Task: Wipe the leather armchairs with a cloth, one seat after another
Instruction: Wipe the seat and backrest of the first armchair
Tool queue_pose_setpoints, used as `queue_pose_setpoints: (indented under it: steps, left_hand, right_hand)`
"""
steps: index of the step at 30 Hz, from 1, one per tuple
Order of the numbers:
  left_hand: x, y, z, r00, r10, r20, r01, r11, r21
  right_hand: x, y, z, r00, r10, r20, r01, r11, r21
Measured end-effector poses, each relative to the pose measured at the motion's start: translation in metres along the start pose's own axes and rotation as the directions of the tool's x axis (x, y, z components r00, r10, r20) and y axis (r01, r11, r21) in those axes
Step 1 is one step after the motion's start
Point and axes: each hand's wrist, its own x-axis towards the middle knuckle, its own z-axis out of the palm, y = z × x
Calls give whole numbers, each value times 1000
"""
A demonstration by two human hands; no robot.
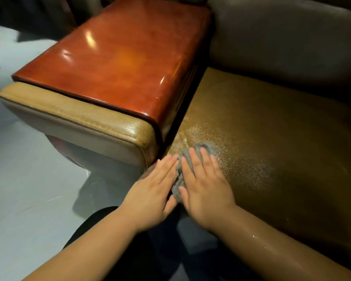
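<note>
We note both hands flat on a grey cloth [193, 159] at the front left corner of the brown leather seat cushion [272, 142]; the left hand [156, 191] lies with straight fingers on the cloth's left edge, just beside the leather-padded front of the armrest [101, 122]; the right hand [203, 185] presses with extended fingers over the cloth's middle; neither hand curls round the fabric, both merely press it down. The cloth is bunched, a ridge of it rising between the two hands, its far end poking out beyond the right fingertips. The glossy red-brown wooden armrest top [118, 57] sits to the left; the dark backrest [282, 41] lies behind; the grey floor [18, 159] shows to the left. Our judgement: wiping of this seat is under way near its front edge; most of the cushion looks yet to be covered. Risks: the bunched cloth may slip out from under flat palms on a sideways stroke, since nothing grips it; it may snag in the gap between cushion and armrest; the left fingers may rub the armrest side; bare skin, not cloth, may smear the leather.
</note>
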Motion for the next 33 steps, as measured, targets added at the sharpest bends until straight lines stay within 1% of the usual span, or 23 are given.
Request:
queue_pose_setpoints:
  steps: [2,4,5,6,8,9,12,13,14,15,16,17,19,21,22,23,25,27,28,29,30,31,33]
  left_hand:
    - [-3,0,-6,1000,-3,5,3,1000,-2]
    - [-13,1,-13,999,-36,22,37,999,-35]
    - [-20,3,-16,998,-61,32,63,997,-50]
    - [-26,5,-21,995,-89,41,91,994,-61]
    - [-30,9,-36,991,-128,34,130,989,-76]
    - [-25,11,-48,991,-134,4,134,987,-87]
    - [7,20,-102,982,-102,-162,94,994,-53]
    - [20,23,-122,970,-89,-226,82,996,-40]
    - [31,24,-139,951,-82,-298,74,996,-39]
    - [41,23,-154,927,-77,-366,67,997,-39]
    - [51,18,-164,910,-69,-410,60,998,-34]
    - [61,10,-171,907,-61,-417,58,998,-21]
    - [78,-14,-174,936,-79,-342,88,996,10]
    - [89,-40,-165,964,-165,-207,178,983,47]
    - [91,-49,-160,964,-224,-147,234,970,60]
    - [91,-54,-154,956,-271,-111,280,957,72]
    - [92,-55,-145,946,-312,-92,320,943,92]
    - [92,-53,-143,941,-325,-88,333,938,94]
    - [92,-53,-144,941,-327,-88,334,938,93]
    - [92,-54,-145,941,-327,-87,334,938,91]
    - [92,-55,-145,941,-327,-87,334,939,87]
    - [91,-55,-144,941,-328,-88,335,939,82]
    - [91,-54,-143,940,-329,-93,336,938,81]
  right_hand:
    - [-4,10,-1,998,-59,9,59,998,-30]
    - [-22,35,-3,990,-142,10,142,989,-47]
    - [-31,48,-5,987,-158,18,159,986,-50]
    - [-37,58,-6,989,-141,40,143,988,-54]
    - [-23,67,-14,995,-59,82,63,997,-49]
    - [-6,66,-17,996,0,90,4,999,-39]
    - [62,50,-27,974,185,130,-193,980,52]
    - [79,42,-29,971,199,129,-208,976,62]
    - [89,32,-31,978,173,114,-182,981,73]
    - [90,21,-32,988,113,109,-123,988,94]
    - [83,10,-32,994,29,108,-41,994,105]
    - [69,1,-32,994,-62,93,51,992,114]
    - [35,-6,-32,976,-206,64,198,973,119]
    - [25,8,-32,950,-292,112,275,951,143]
    - [33,19,-34,946,-294,134,275,951,141]
    - [48,30,-34,954,-260,148,242,961,132]
    - [97,53,-37,983,-106,149,93,991,93]
    - [139,64,-43,974,43,222,-64,994,89]
    - [151,60,-43,966,82,245,-105,991,86]
    - [153,50,-42,967,82,241,-101,993,68]
    - [147,37,-40,975,51,215,-60,998,37]
    - [132,24,-39,983,-3,181,-2,1000,27]
    - [91,5,-37,987,-133,87,127,990,63]
